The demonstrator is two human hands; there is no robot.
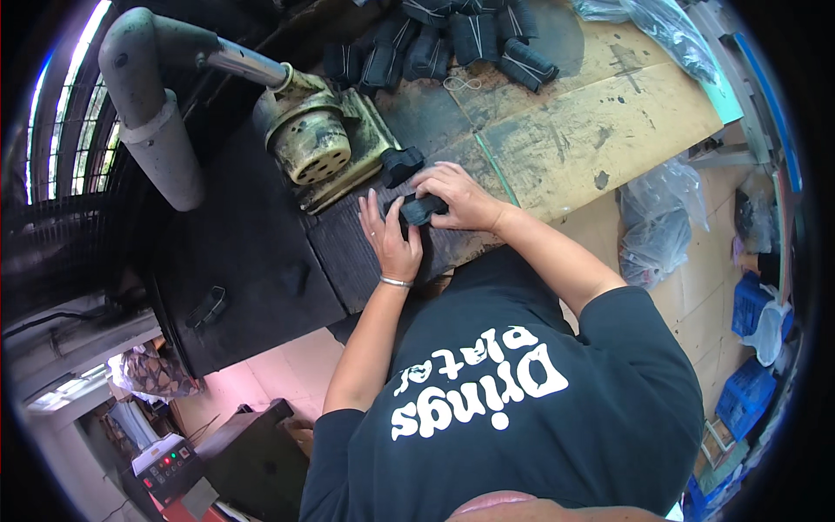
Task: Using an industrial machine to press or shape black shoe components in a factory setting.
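Note:
Between my two hands, on the dark table, is a small black stack of thin flat pieces [421,210]. My right hand [461,200] wraps over its right end, fingers bent around the far side and thumb on the near side. My left hand [394,246] presses the left end between thumb and forefinger, its other fingers reaching forward. Just beyond my hands lies another black stack [401,163]. Farther back sit several black bundles [477,38] bound with thin white bands, and a loose white band [462,84] lies in front of them.
A cream machine head with a perforated round cover [322,150] stands left of my hands, joined to a grey pipe [139,78]. A small dark object [207,306] lies on the black tabletop. Cardboard [600,113] covers the right side. Plastic bags [661,222] and blue crates [748,396] are at right.

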